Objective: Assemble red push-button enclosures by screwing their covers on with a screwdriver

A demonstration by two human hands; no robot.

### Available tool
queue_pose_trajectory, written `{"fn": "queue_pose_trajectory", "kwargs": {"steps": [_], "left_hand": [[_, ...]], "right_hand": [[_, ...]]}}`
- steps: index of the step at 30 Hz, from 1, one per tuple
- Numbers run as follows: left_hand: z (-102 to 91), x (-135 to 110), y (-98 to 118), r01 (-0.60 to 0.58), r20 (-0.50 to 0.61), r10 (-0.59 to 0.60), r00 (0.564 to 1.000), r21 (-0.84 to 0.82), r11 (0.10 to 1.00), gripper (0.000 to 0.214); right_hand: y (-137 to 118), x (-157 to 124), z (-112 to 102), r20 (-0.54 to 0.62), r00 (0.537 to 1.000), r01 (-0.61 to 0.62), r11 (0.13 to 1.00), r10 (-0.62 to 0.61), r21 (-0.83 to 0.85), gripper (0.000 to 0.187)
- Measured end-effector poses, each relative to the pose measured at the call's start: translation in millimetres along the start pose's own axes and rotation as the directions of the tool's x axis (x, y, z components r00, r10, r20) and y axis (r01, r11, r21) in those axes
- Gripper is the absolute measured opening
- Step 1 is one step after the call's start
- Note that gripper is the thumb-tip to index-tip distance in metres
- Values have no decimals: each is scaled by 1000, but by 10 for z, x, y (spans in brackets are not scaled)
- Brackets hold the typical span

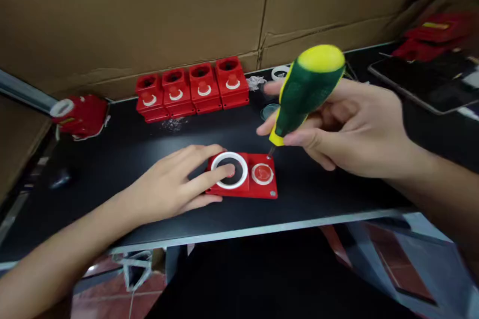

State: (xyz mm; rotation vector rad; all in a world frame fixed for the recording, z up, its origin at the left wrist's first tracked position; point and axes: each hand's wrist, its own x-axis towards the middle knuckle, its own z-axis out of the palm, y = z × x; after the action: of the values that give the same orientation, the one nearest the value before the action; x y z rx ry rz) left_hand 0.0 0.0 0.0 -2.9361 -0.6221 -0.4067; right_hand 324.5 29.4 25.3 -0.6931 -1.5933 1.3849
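A red plastic plate (pixel 266 189) lies flat near the front of the black table (pixel 123 154). It carries a large white ring (pixel 229 170) on the left and a small red button in a white collar (pixel 262 173) on the right. My left hand (pixel 175 184) rests on the plate's left side, fingers spread flat, one fingertip inside the white ring. My right hand (pixel 344 124) is wrapped round a green and yellow screwdriver (pixel 305 92), whose tip touches the plate's far right corner.
Several finished red units (pixel 192 88) stand in a row against the cardboard wall (pixel 149 10). Another red part with a white ring (pixel 80 114) lies at the far left. A loose white ring (pixel 279 73) and a small clear dish (pixel 268 109) sit behind the screwdriver. A tablet (pixel 430 84) lies at right.
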Motion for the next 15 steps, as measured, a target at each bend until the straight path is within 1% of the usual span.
{"fn": "queue_pose_trajectory", "kwargs": {"steps": [2, 4, 9, 13, 15], "left_hand": [[-12, 5, 10, 5, -5, -5, 1000, 12, 1000, 44], [-21, 11, 17, 11, -7, -10, 1000, 21, 1000, 43], [-29, 24, 18, 15, -3, -15, 1000, 23, 1000, 44], [-28, 29, 5, 14, 5, -14, 1000, 25, 1000, 43], [-27, 33, 0, 12, 5, -12, 1000, 33, 999, 41]], "right_hand": [[-21, 3, -13, 56, 998, -17, 1000, 17, -8, 55], [-34, -1, -25, 103, 995, -12, 1000, 15, -26, 54], [-10, -41, -50, 171, 984, 75, 990, -55, -116, 37], [44, -58, -49, 175, 977, 144, 981, -121, -130, 30], [61, -49, -35, 131, 983, 145, 978, -126, -149, 17]]}}
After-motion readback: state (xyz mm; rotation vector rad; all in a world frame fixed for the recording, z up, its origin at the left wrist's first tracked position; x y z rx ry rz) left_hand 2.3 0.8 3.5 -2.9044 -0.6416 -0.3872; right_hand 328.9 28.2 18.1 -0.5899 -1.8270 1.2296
